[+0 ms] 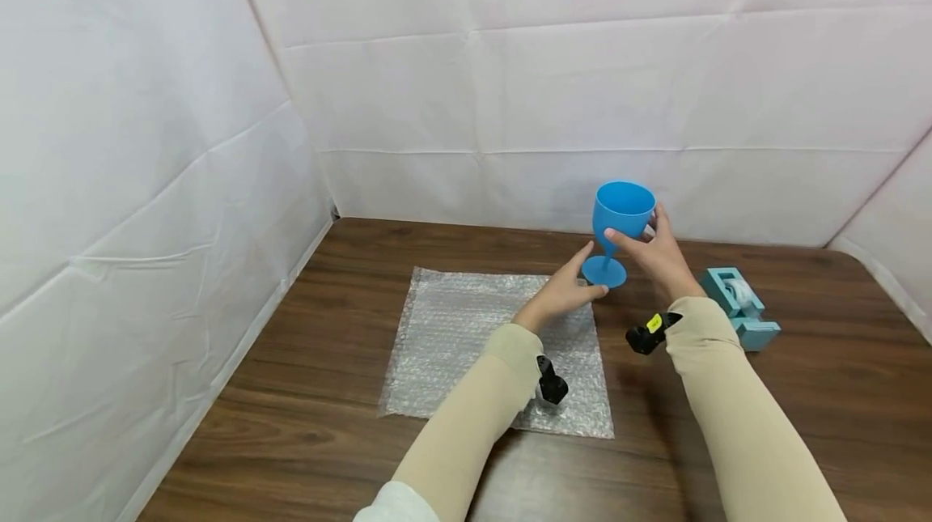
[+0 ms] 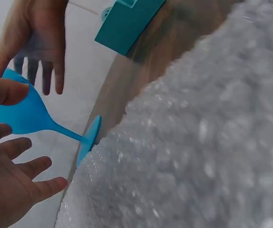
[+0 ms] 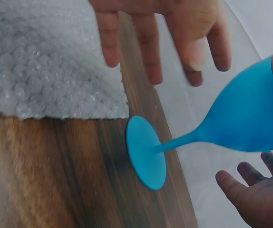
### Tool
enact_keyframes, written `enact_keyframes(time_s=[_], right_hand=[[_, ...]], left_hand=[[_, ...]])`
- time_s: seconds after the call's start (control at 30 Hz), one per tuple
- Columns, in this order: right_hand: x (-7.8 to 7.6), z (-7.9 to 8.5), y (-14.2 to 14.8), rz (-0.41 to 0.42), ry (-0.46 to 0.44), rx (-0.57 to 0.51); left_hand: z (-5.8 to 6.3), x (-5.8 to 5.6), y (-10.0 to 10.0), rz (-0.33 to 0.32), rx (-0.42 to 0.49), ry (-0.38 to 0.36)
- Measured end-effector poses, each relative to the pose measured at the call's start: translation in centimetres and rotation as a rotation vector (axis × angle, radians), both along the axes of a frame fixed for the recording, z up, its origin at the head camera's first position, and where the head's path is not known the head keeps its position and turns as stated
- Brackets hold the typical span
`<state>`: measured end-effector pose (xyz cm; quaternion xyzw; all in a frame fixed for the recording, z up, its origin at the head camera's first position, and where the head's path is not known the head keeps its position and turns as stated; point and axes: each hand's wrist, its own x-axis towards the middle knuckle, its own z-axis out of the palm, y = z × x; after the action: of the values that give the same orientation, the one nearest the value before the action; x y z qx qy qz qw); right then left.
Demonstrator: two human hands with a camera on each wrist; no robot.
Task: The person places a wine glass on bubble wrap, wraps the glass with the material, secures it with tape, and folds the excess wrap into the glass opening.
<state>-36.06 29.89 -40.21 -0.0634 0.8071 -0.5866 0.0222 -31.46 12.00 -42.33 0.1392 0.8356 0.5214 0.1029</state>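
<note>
Looking light, stiff and slippery, the blue goblet (image 1: 613, 216), bowl (image 3: 250, 109) gripped by the right hand (image 1: 662, 257), could be grabbed by its stem (image 3: 181, 142) near the spread left hand (image 1: 561, 293).

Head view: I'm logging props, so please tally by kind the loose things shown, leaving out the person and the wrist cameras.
Blue goblet: 1
Bubble wrap sheet: 1
Teal tape dispenser, its roll included: 1
Total: 3
</note>
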Motion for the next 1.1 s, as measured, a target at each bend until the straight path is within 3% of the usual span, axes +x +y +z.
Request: enact_keyframes(time_s=[0.17,0.43,0.67,0.9,1.1], right_hand=[[0.3,-0.1,-0.2,-0.035,0.010,-0.025],[1.0,-0.2,-0.3,-0.053,0.017,-0.059],[1.9,0.2,0.4,-0.091,0.020,-0.044],[3.6,2.2,1.2,-0.117,0.031,-0.010],[5.7,3.4,1.7,-0.090,0.054,-0.040]], left_hand=[[-0.5,0.8,0.3,-0.008,-0.020,0.002],[-0.6,1.4,-0.1,0.038,0.013,0.009],[-0.4,1.8,-0.7,0.009,0.035,-0.002],[0.6,2.6,-1.4,-0.009,0.048,0.026],[1.8,4.0,-2.1,-0.056,0.035,0.079]])
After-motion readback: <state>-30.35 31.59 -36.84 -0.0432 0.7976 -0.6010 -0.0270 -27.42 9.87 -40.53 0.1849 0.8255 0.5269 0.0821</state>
